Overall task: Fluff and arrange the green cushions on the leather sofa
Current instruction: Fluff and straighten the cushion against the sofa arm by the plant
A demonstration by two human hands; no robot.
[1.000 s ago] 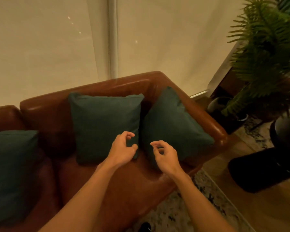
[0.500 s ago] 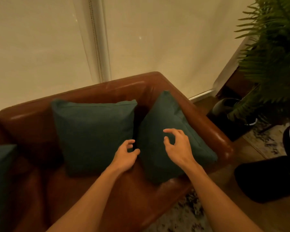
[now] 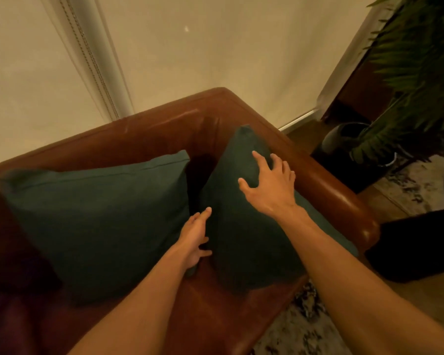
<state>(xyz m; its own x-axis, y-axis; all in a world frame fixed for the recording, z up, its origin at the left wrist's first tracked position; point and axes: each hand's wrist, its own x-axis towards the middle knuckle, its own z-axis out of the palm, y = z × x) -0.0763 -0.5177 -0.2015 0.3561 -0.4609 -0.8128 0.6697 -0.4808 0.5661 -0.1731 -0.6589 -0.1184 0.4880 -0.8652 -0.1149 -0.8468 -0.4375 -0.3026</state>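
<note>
Where the right hand (image 3: 269, 185) lies, its fingers are spread wide, flat on the upper face of the right green cushion (image 3: 244, 226); palm down, nothing gripped. Fingertips reach toward that cushion's far edge by the armrest.

Left hand (image 3: 195, 239): loosely open, fingers extended, slid into the gap between the two cushions. It touches the right cushion's left edge. Whether the hidden fingers curl around that edge, cannot tell; the lower fingers are lost in shadow.

Right cushion stands tilted in the corner of the leather sofa (image 3: 164, 129), leaning against the armrest (image 3: 344, 201). Top corner points up toward the sofa's back corner. Lower edge rests on the seat.

Left green cushion (image 3: 95, 221) leans against the sofa back, roughly upright, just beside the right one, with a dark gap between them at the top. Its left corner sits near the frame edge in dim light.

Both forearms enter from the bottom edge, cut off there.

Behind the sofa: pale roller blinds (image 3: 215, 47) with a bead chain (image 3: 87, 52) hanging at left.

Right of the sofa: a fern-like plant (image 3: 415, 60), fronds cut off by the frame, with a dark pot (image 3: 344, 139) beneath. A dark shape at far right is too dim to identify. Patterned rug (image 3: 300, 329) shows at bottom right, blurred.
</note>
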